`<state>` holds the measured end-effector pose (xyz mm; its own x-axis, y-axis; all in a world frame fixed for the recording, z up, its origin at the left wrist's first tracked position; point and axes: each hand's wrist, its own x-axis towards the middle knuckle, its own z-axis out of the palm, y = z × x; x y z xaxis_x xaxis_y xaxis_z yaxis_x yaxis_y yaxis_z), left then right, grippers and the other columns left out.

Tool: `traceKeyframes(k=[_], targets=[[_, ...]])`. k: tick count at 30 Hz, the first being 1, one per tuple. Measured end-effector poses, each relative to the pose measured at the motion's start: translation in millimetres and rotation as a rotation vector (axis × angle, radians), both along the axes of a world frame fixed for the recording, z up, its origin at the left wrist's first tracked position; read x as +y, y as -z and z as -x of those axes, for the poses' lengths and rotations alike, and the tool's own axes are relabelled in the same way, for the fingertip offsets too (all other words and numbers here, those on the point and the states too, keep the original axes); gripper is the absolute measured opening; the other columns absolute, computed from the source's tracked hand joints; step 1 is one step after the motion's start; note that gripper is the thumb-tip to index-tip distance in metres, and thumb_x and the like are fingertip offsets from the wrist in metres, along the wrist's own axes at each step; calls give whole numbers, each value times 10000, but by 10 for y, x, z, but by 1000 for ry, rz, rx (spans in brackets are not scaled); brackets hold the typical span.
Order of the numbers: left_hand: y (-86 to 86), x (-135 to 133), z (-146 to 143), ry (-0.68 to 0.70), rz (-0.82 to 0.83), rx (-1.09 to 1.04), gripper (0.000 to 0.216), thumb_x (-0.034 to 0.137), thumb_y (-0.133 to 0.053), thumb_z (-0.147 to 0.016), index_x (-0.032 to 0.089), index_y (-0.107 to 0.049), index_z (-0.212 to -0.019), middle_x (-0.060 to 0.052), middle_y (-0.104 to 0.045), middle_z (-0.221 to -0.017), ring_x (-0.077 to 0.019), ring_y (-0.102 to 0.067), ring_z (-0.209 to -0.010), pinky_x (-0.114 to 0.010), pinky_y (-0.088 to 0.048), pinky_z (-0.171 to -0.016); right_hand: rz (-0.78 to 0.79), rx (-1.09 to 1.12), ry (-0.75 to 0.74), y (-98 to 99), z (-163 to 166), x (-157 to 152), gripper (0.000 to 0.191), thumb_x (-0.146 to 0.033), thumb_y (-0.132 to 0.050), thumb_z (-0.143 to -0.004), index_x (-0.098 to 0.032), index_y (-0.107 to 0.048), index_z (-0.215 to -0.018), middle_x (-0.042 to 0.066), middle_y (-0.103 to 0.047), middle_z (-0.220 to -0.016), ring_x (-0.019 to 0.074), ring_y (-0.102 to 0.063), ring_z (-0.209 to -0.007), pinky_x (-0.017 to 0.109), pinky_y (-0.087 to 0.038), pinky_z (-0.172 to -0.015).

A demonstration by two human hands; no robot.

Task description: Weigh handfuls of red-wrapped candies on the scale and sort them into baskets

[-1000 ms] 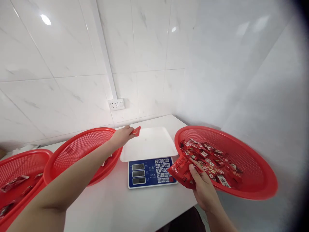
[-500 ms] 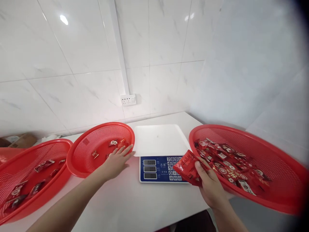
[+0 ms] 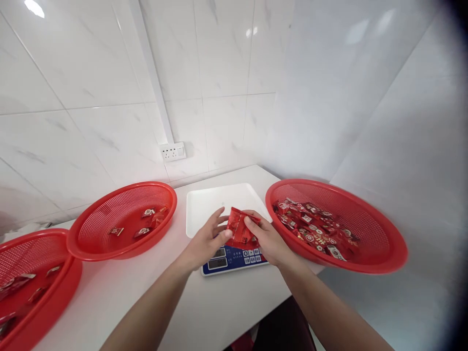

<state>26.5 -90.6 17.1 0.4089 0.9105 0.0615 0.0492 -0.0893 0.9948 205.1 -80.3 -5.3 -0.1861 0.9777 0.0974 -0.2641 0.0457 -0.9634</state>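
Just left of the weighing scale [image 3: 226, 192] is a red mesh basket [image 3: 106, 214]. The left hand [image 3: 205, 243] has come from there to the scale, fingers loosely open, thumb by a red packet [image 3: 239, 230]. Over the scale's front, the right hand [image 3: 269, 240] pinches that packet, so both hands are now at it.

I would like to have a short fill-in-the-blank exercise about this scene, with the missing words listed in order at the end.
1. The right hand grips a glossy plastic packet whose main colour is ____.
2. The blue-and-white electronic scale has a flat rectangular pan coloured ____.
3. In total, ____ round red plastic mesh baskets are visible.
4. The fullest basket stands farthest to the ____.

Missing words: red; white; three; right.
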Motion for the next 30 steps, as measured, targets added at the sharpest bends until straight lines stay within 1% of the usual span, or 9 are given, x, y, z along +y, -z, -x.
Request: traceKeyframes(k=[3, 7, 11, 15, 17, 20, 26, 28, 30], targets=[[53, 70, -175, 14, 129, -214, 570, 394, -607, -791, 226, -411, -1299, -120, -551, -1243, -257, -577, -1065, -408, -502, -848, -42, -13, -100, -145, 115, 65, 286, -420, -572, -807, -284, -613, -1055, 19, -612, -1153, 183, -563, -1055, 322, -471, -874], [96, 195, -106, -107, 269, -370, 537, 371, -599, -801, 269, -400, -1289, -76, -601, -1158, -218, -634, -947, -389, -555, -741, 41, -10, -120, -213, 171, 194, 399, -312, -600, -767, -314, -558, -1165, 8, -573, -1221, 191, -531, -1112, 349, -486, -872], [115, 267, 52, -178, 248, -468, 399, 334, -572, -821, 271, -467, -1202, -43, -627, -1116, -196, -647, -916, -384, -562, -744, 52, 9, -64, -204, 243, 374, 498, -219, -618, -711, -305, -535, -1194, -2, -620, -1110, 168, -576, -1023, 340, -483, -888], [115, 320, 203, -319, 233, -531, 310, 293, -528, -847, 265, -465, -1149, -35, -636, -1093, -184, -654, -899, -401, -555, -770, 53, -30, -25, -199, 340, 569, 443, -234, -604, -733, -296, -540, -1167, -2, -626, -950, 161, -611, -874, 344, -544, -759], [114, 346, 268, -349, 240, -530, 293, 282, -505, -857, 261, -457, -1145, -41, -634, -1096, -187, -658, -890, -416, -553, -777, 53, -71, -8, -181, 365, 677, 416, -231, -586, -748, -289, -543, -1157, 9, -618, -963, 159, -610, -863, 336, -553, -726], [129, 377, 338, -351, 239, -535, 280, 248, -489, -860, 252, -459, -1139, -50, -617, -1131, -190, -654, -907, -436, -537, -814, 48, -191, 45, -114, 347, 849, 478, -201, -550, -760, -280, -496, -1229, 55, -582, -1141, 167, -603, -937, 339, -542, -758], [161, 401, 418, -375, 201, -573, 321, 189, -485, -848, 255, -461, -1161, -48, -574, -1211, -192, -615, -1010, -440, -502, -888, -119, -550, 168, 14, 238, 1049, 656, -165, -508, -762, -275, -323, -1382, 100, -414, -1390, 213, -411, -1254, 439, -369, -987], [158, 397, 426, -361, 188, -563, 350, 190, -483, -845, 259, -455, -1187, -49, -552, -1249, -199, -603, -1036, -435, -503, -889, -222, -620, 227, -3, 255, 1006, 645, -221, -535, -770, -278, -333, -1379, 75, -369, -1427, 217, -316, -1317, 449, -279, -1051], [156, 384, 415, -320, 173, -534, 386, 202, -495, -837, 264, -451, -1216, -51, -537, -1276, -212, -599, -1044, -434, -510, -875, -278, -604, 220, -45, 312, 906, 579, -294, -553, -782, -260, -400, -1340, 70, -424, -1389, 221, -357, -1292, 436, -292, -1051]])
